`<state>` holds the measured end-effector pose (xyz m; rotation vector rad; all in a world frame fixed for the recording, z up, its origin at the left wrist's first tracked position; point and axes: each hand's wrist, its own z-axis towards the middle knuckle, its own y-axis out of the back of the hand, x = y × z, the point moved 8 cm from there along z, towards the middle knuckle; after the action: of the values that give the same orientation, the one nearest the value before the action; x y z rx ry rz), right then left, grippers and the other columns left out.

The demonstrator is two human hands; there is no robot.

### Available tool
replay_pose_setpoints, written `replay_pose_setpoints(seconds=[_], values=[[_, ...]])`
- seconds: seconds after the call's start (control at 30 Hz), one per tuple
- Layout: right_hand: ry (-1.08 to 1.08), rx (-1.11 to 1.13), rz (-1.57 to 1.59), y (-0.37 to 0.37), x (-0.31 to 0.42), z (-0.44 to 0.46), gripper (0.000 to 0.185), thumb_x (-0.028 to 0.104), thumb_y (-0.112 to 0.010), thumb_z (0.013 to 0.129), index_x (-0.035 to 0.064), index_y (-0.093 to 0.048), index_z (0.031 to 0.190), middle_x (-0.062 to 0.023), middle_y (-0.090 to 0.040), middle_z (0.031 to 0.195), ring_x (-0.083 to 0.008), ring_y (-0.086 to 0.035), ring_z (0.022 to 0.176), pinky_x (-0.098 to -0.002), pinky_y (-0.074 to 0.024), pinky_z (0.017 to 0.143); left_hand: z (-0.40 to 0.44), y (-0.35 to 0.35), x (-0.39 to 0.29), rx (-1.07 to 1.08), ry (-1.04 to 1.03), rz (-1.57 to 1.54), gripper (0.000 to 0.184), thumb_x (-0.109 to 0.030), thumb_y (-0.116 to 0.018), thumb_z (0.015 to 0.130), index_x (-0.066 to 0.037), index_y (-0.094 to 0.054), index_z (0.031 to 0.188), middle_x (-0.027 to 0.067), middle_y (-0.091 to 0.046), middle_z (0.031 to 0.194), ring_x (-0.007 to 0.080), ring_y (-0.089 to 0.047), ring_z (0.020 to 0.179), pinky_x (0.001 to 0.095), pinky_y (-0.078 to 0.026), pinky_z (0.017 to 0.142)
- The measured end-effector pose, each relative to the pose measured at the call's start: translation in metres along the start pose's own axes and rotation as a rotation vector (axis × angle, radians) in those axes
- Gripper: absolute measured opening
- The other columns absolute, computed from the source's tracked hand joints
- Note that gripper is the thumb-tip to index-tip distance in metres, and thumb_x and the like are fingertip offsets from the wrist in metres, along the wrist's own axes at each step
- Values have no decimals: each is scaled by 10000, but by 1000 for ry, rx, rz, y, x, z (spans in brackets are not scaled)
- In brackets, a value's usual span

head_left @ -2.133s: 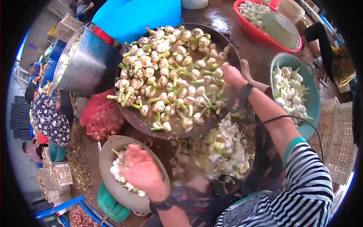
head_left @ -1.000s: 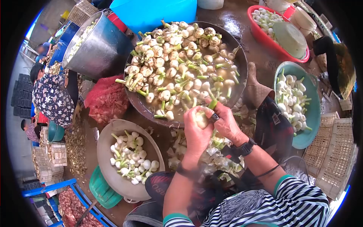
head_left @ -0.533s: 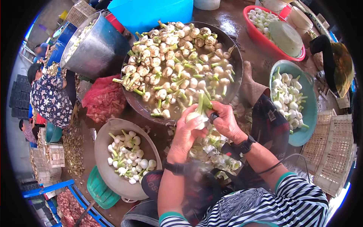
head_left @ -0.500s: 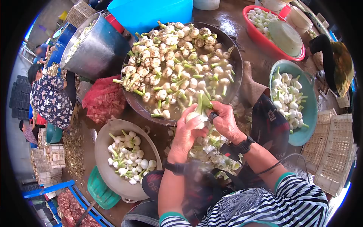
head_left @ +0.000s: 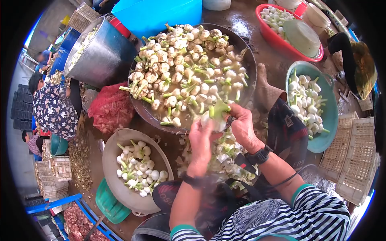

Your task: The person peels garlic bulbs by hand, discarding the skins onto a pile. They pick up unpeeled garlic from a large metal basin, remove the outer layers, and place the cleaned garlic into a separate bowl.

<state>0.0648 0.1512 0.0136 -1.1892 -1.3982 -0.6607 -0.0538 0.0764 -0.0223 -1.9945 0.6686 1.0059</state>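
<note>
Hands (head_left: 200, 140) slightly farther apart — blurred bulb (head_left: 206, 119) between them, pale-green peel (head_left: 220, 109) alongside.

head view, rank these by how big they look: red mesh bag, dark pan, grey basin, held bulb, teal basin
1. Dark pan
2. Grey basin and teal basin, too alike to rank
3. Red mesh bag
4. Held bulb, partly hidden

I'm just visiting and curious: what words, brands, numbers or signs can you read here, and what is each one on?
"ERS": pale, faint capitals on the right leg of the dark cloth trousers; possibly part of a longer word.
"OSO" or "050": reddish characters on the left knee; I cannot tell which.
Small whitish rectangular label, also on the right leg: marked, but too small to read.
I can make out no other text.
</note>
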Motion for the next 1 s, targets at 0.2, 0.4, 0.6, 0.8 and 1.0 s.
replay_pose_setpoints(seconds=[0.2, 0.4, 0.6, 0.8, 1.0], values=[[-336, 114, 510, -14, -19, 0, 268, 36, -468, 879, -4, -572, 1122, -60, -638, 967, -147, -605, 809, -273, -478, 655, 2, 2, -8, 226, 34, -224, 384, -140, -695, 803, -27, -537, 1135, 68, -630, 985, 180, -631, 838, 306, -534, 680], [-386, -102, 626, 33, -54, 25, 234, 108, -312, 932, 25, -492, 1055, -90, -572, 923, -182, -554, 731, -264, -460, 552, 0, 3, -22, 621, -150, -450, 387, -69, -651, 823, -5, -527, 1184, 100, -634, 961, 199, -632, 807, 314, -522, 658], [-234, -263, 361, 46, -62, 25, 250, -7, -378, 856, 10, -572, 1014, -61, -593, 880, -162, -561, 687, -292, -470, 590, 9, 6, 7, 117, 114, -72, 440, -296, -483, 952, -18, -425, 1288, 147, -568, 1110, 244, -634, 886, 307, -554, 657], [400, -63, -865, 24, -1, 11, 251, -78, -494, 695, 11, -613, 898, -96, -623, 716, -303, -590, 644, -353, -463, 602, 3, -9, 9, 139, 75, 64, 695, -364, -555, 900, -91, -192, 1427, 155, -372, 1339, 277, -571, 1027, 384, -539, 760], [642, 395, -922, -25, 23, -19, 284, -51, -598, 657, 23, -608, 932, -122, -626, 820, -272, -612, 717, -324, -476, 635, 9, 6, 18, 112, 278, 9, 727, -342, -614, 857, -106, -219, 1420, 97, -503, 1203, 208, -568, 966, 363, -513, 747]])
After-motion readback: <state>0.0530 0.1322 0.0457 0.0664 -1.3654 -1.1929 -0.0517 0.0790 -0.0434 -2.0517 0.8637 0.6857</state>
